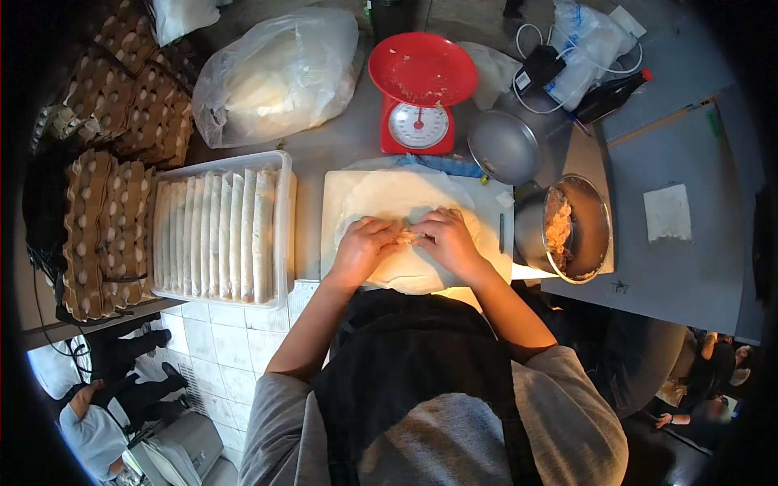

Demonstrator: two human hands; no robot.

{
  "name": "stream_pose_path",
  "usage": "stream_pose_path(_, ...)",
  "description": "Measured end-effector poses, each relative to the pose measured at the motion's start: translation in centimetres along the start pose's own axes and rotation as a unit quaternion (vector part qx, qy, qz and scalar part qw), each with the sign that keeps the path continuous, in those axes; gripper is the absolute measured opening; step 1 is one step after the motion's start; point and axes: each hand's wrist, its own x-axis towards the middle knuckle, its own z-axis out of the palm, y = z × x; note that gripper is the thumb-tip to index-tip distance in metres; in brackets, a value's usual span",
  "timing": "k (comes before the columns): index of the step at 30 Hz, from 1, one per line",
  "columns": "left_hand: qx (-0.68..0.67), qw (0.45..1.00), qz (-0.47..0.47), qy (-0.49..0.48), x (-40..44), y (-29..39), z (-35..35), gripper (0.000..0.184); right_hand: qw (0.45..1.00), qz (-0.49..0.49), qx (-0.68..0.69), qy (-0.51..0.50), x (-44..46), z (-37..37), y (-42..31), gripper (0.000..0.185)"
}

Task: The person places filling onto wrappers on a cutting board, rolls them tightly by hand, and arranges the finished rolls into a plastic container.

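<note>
On a white cutting board (331, 202) lies a wide, thin round sheet of pale dough (381, 190). Both hands rest over its middle, facing each other. My left hand (365, 247) has its fingers bent together at the left side of a small orange-brown lump of filling (405, 236). From the right, my right hand (446, 239) pinches at the same lump. To the right of the board, a metal pot (604, 219) holds more of the orange filling (557, 223).
A plastic tub (284, 243) of wrapped flat rolls stands left, beside stacked egg trays (105, 235). Behind are a plastic bag (279, 77), a red scale (418, 97), a round metal lid (502, 147) and a dark bottle (608, 99). Other people stand at lower left and lower right.
</note>
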Motion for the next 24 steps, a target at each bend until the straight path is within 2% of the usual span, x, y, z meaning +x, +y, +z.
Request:
stream_pose_path(1,-0.001,1.0,-0.009,0.006,0.2,0.6,-0.2,0.038,1.0,0.004,-0.005,-0.018,0.0,-0.5,-0.2,0.029)
stream_pose_path(4,0.051,0.998,0.023,-0.028,0.5,0.3,1.1,0.043,0.999,-0.014,0.002,0.036,-0.7,-0.6,0.2,0.029)
stream_pose_path(7,0.045,0.995,0.031,-0.081,0.6,-0.5,1.0,0.048,0.997,-0.027,-0.073,0.024,-1.3,-0.5,1.4,0.032)
stream_pose_path(10,0.038,0.997,0.058,-0.025,0.6,-0.4,0.4,0.048,0.998,-0.001,-0.026,0.064,-1.3,-1.0,0.4,0.031)
stream_pose_path(13,0.009,0.999,0.017,-0.045,0.5,-0.1,-0.7,0.048,0.997,-0.012,-0.045,0.069,-1.1,-1.1,-0.9,0.029)
stream_pose_path(16,0.007,0.997,0.027,-0.076,0.1,-1.4,-0.5,0.046,0.995,-0.024,-0.082,0.058,-0.8,0.4,-0.2,0.024)
stream_pose_path(19,0.012,0.999,0.034,-0.011,-0.6,-2.1,-1.0,0.04,0.995,-0.004,-0.058,0.078,-0.6,0.3,-0.5,0.018)
stream_pose_path(22,-0.002,1.0,0.003,-0.028,-0.9,-2.8,-1.7,0.034,0.995,-0.016,-0.048,0.088,0.5,0.4,-2.0,0.01)
stream_pose_path(24,0.0,1.0,0.006,-0.031,-0.7,-3.0,-1.9,0.031,0.997,-0.021,-0.055,0.059,1.3,1.7,-1.7,0.01)
